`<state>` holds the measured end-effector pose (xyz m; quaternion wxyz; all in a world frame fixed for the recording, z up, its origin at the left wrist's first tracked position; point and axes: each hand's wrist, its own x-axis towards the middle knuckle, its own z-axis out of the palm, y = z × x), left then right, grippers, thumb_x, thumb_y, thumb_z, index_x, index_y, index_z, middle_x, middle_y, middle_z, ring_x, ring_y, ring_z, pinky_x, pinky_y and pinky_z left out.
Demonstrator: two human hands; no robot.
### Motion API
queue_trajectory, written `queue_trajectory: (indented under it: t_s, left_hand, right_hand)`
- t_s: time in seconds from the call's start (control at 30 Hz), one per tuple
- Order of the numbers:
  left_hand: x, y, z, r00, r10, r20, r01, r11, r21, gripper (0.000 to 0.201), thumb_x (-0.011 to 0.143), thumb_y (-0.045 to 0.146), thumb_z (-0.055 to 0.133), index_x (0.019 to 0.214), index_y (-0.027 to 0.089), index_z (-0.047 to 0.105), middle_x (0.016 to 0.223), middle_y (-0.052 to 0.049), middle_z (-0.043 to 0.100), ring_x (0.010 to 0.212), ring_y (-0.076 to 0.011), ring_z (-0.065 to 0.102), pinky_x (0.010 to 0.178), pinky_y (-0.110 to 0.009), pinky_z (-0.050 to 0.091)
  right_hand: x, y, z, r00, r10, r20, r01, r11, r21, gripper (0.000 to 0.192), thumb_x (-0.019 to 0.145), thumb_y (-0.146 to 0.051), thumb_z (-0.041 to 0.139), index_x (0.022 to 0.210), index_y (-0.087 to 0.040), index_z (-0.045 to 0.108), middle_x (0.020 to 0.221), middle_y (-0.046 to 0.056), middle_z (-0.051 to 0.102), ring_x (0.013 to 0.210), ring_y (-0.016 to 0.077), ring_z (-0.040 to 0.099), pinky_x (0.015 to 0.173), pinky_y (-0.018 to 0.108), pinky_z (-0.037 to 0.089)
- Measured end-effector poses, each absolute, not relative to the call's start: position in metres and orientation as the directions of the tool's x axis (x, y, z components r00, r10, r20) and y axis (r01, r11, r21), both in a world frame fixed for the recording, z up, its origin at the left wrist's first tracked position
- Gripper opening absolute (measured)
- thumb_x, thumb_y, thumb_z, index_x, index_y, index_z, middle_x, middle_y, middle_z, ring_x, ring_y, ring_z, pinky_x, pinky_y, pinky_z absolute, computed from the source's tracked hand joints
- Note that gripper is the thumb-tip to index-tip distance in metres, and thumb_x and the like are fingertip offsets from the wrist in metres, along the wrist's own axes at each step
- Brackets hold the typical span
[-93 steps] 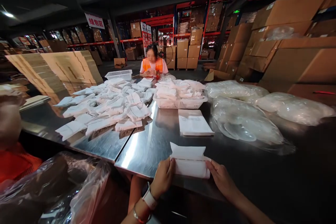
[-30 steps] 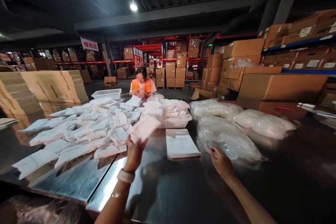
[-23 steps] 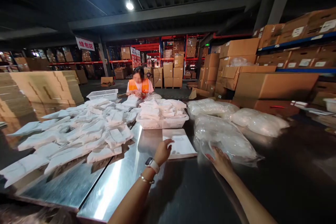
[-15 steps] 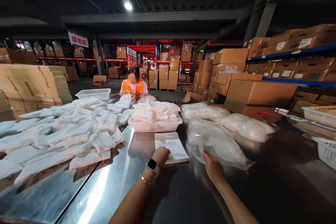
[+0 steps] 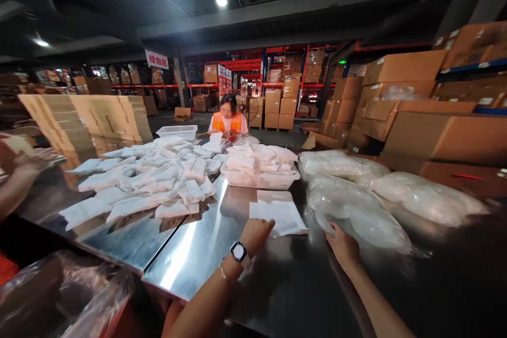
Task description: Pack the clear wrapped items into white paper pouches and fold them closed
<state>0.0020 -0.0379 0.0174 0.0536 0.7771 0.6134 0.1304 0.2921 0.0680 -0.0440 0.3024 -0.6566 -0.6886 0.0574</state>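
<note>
My left hand [image 5: 258,233], a watch on its wrist, pinches the near edge of the top white flat bag [image 5: 279,216], which lies skewed on a small stack on the steel table [image 5: 198,253]. My right hand [image 5: 344,245] is at the near end of a large clear plastic bag [image 5: 356,211] full of pale items. Its fingertips are tucked in the plastic and hidden.
A heap of filled white packets [image 5: 150,179] covers the table's left. Behind the stack stands a white basket [image 5: 261,180] of packets. More clear bags [image 5: 428,198] lie right, below cardboard boxes [image 5: 435,127]. A person in an orange vest [image 5: 227,119] sits opposite. Another person's hand [image 5: 24,163] is at left.
My left hand tossed a folded white packet onto the heap, then dropped to the stack and slid its top bag askew. My right hand went to the clear bag and stayed.
</note>
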Motion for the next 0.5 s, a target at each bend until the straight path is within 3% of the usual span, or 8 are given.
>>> queue_trajectory:
  t_s: [0.13, 0.3, 0.43, 0.5]
  left_hand:
    - [-0.001, -0.104, 0.009, 0.267, 0.958, 0.103, 0.930, -0.284, 0.234, 0.028, 0.088, 0.007, 0.042, 0.091, 0.019, 0.067, 0.087, -0.011, 0.070, 0.084, -0.0253, 0.067, 0.077, -0.034, 0.048]
    - [-0.007, -0.158, -0.003, 0.302, 0.953, -0.003, 0.929, -0.293, 0.227, 0.026, 0.087, 0.005, 0.043, 0.086, 0.015, 0.067, 0.087, -0.010, 0.069, 0.083, -0.0227, 0.065, 0.076, -0.030, 0.049]
    - [-0.011, -0.176, -0.007, 0.185, 0.983, 0.001, 0.930, -0.175, 0.324, 0.031, 0.090, 0.005, 0.038, 0.091, 0.014, 0.067, 0.098, -0.010, 0.067, 0.094, -0.0207, 0.062, 0.085, -0.029, 0.048]
    - [-0.012, -0.181, -0.012, 0.129, 0.992, 0.004, 0.908, -0.119, 0.401, 0.032, 0.089, 0.003, 0.038, 0.094, 0.013, 0.067, 0.105, -0.010, 0.065, 0.098, -0.0200, 0.060, 0.089, -0.029, 0.047]
  right_hand:
    - [0.299, 0.069, -0.035, 0.070, 0.947, 0.313, 0.905, 0.071, -0.419, 0.039, 0.084, -0.043, 0.053, 0.104, -0.014, 0.070, 0.079, 0.016, 0.070, 0.074, 0.0322, 0.066, 0.064, 0.040, 0.047]
    - [0.300, 0.063, -0.022, 0.039, 0.967, 0.252, 0.914, 0.067, -0.399, 0.034, 0.089, -0.039, 0.044, 0.079, -0.017, 0.069, 0.080, 0.010, 0.071, 0.078, 0.0263, 0.067, 0.069, 0.034, 0.049]
    - [0.262, 0.046, -0.013, -0.043, 0.948, 0.314, 0.986, 0.091, -0.140, 0.037, 0.092, -0.038, 0.044, 0.105, -0.012, 0.065, 0.094, 0.015, 0.070, 0.087, 0.0299, 0.066, 0.085, 0.045, 0.044]
    - [0.242, 0.043, -0.008, -0.043, 0.944, 0.329, 0.992, 0.080, -0.101, 0.041, 0.093, -0.040, 0.043, 0.105, -0.007, 0.065, 0.095, 0.020, 0.069, 0.089, 0.0329, 0.066, 0.091, 0.051, 0.040]
